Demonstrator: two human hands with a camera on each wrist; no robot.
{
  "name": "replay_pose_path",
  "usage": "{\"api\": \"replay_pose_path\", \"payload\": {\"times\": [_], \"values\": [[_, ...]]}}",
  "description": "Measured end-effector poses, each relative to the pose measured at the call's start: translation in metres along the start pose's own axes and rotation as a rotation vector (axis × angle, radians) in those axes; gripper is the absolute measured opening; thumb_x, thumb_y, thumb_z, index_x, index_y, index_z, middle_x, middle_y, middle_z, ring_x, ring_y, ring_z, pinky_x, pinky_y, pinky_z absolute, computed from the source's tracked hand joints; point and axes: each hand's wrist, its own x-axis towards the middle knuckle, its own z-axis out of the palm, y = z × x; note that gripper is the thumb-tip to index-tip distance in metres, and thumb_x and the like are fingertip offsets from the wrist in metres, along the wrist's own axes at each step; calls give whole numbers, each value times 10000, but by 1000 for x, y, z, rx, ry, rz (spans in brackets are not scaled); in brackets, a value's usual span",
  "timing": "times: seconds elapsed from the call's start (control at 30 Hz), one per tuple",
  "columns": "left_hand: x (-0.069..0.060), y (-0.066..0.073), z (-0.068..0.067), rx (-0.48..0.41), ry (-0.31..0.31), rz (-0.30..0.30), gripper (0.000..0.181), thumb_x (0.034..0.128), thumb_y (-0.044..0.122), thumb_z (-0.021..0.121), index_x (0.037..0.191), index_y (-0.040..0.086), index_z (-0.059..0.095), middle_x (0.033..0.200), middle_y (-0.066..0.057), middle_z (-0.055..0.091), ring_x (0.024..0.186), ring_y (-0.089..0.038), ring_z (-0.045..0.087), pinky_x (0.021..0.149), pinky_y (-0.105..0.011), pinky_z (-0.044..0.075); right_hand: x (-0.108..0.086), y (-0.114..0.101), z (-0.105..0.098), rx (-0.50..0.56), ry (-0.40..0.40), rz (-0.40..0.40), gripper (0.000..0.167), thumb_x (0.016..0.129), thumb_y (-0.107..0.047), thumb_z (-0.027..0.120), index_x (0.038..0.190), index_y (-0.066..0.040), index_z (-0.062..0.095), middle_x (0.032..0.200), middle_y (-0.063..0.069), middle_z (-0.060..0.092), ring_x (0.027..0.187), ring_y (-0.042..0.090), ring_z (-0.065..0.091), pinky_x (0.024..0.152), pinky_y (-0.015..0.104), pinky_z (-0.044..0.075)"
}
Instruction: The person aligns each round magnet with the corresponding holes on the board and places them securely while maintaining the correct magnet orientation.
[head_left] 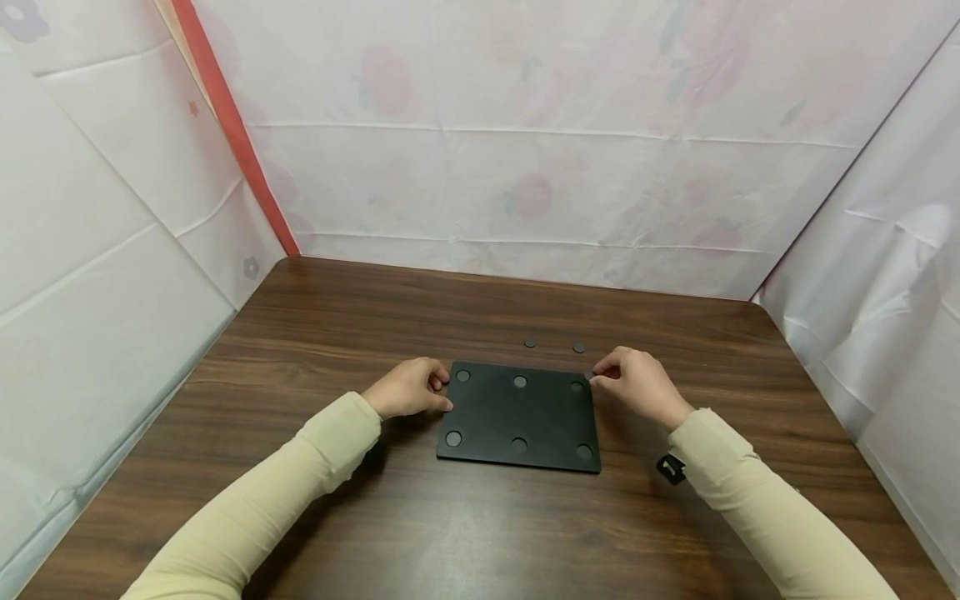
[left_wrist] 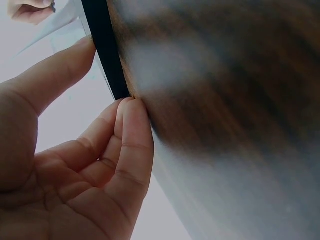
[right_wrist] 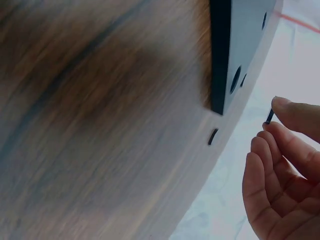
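Observation:
A flat black rectangular board (head_left: 525,414) with several round recesses lies on the table. In the head view my left hand (head_left: 408,387) is at its left edge. The left wrist view has that thumb against the edge and the fingertips touching near a corner of the board (left_wrist: 111,60). Above the board's far right corner, my right hand (head_left: 637,383) pinches a small dark disc (right_wrist: 270,116) between thumb and index finger. Two more dark discs, one nearer the left (head_left: 530,343) and one nearer the right (head_left: 579,348), lie behind the board.
The brown wood-grain table (head_left: 360,317) has rounded far corners. Pale patterned cloth (head_left: 465,192) hangs behind it and at both sides, with a red strip (head_left: 240,133) at the far left. A small dark item with a bright mark (head_left: 671,468) sits by the right cuff.

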Motion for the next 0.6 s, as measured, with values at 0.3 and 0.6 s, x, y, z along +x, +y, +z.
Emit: {"api": "replay_pose_path", "payload": {"times": [0.3,0.6], "values": [[-2,3,-1,-3,1,-2,415,828,123,819,1162,-40,634,994,-67,621,909,-204,576,820,-374,504,-3,-19,9,-6,4,-69,96,899,-114,749,967,-46,747,890,4,625,735,120,599,643,313,518],[-2,3,-1,-7,0,-7,413,827,120,820,1160,-38,635,994,-67,620,910,-203,576,821,-375,503,-5,-39,18,8,-28,-122,109,889,-130,764,977,-66,750,883,-30,625,747,88,609,650,285,524]]}}
